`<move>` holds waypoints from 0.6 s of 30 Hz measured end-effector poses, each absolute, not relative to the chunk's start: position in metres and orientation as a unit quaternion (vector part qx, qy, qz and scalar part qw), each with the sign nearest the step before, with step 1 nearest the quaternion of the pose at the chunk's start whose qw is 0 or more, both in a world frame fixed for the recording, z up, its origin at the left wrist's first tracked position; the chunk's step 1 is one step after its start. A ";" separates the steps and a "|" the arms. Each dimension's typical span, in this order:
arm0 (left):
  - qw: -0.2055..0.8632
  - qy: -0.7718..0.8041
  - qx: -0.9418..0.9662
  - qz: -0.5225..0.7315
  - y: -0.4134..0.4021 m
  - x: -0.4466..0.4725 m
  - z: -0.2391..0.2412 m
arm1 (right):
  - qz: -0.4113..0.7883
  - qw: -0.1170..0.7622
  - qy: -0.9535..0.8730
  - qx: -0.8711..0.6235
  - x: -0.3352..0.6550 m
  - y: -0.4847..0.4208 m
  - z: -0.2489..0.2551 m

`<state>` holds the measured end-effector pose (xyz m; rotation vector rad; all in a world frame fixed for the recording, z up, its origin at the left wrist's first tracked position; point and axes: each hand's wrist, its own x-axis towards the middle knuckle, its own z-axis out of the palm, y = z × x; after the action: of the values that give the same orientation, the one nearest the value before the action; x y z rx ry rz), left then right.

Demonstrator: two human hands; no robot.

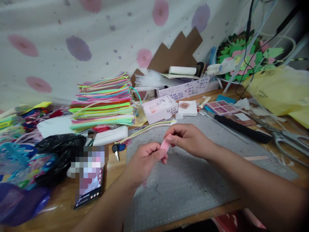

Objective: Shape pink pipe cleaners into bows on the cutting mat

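Between my two hands is a small pink pipe cleaner piece (165, 145), flat and ribbed, held tilted above the grey cutting mat (188, 190). My left hand (151, 158) pinches its lower end between thumb and fingers. At the upper end, the thumb and fingertips of my right hand (185, 138) are closed on it. Part of the piece is covered by my fingers. Just beyond my hands, a few pale yellow and white pipe cleaners (147, 129) lie along the mat's far edge.
Bundled coloured pipe cleaners (103, 106) are stacked at the back left. A phone (90, 183), keys (116, 151) and a black plastic bag (60, 154) lie left. Behind the mat stands a white box (160, 109). Scissors (287, 138) and a black-handled tool (241, 129) rest right.
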<state>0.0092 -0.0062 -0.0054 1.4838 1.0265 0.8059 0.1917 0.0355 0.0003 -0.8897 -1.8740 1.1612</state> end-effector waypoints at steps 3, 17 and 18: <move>0.518 0.443 0.656 0.324 -0.006 0.010 -0.003 | 0.432 0.357 -0.759 -0.333 0.194 0.036 0.002; 0.387 0.514 0.688 0.335 -0.010 0.014 -0.004 | 0.530 0.408 -0.647 -0.366 0.188 0.035 -0.005; 0.416 0.510 0.670 0.343 -0.010 0.014 -0.005 | 0.544 0.414 -0.638 -0.354 0.188 0.035 -0.006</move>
<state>0.0144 -0.0102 -0.0047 1.6833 1.2816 0.8615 0.1883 0.0353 -0.0056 -0.8892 -1.6024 1.3680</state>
